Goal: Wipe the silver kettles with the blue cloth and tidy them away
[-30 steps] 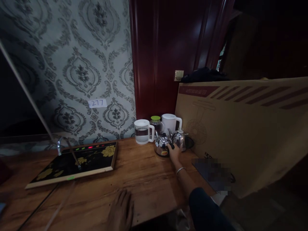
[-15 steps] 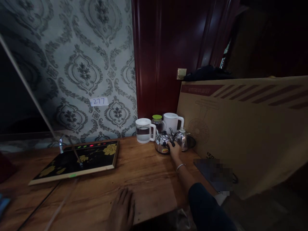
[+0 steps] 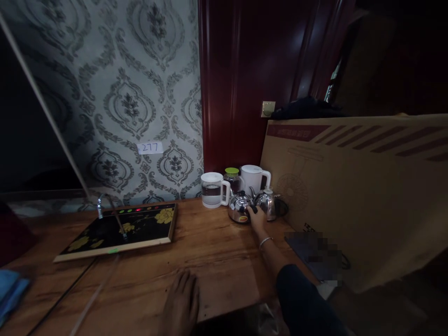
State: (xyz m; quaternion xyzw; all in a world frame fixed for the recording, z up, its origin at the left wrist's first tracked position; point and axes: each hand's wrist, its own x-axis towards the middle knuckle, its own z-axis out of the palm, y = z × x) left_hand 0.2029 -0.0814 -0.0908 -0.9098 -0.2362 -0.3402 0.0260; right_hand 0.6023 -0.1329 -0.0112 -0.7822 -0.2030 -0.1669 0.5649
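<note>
My right hand reaches forward with its fingers closed round the black handle of a shiny steel kettle. The kettle stands upright on the wooden table and has a black lid knob and a yellow-red sticker. Just right of it, partly behind my hand, is a second steel teapot with a pale knob. My left hand lies flat near the table's front edge, holding nothing. Behind the kettle stand a glass jug with white lid and handle, a green-lidded pot, and a white pitcher.
An induction-style black panel with gold flowers and a curved metal spout sits at left. A large cardboard box borders the right side. A blue cloth lies at far left; cables cross the wooden table.
The camera view has turned slightly left, so everything appears shifted right. My right hand stays on the kettle's handle and my left hand stays flat on the table.
</note>
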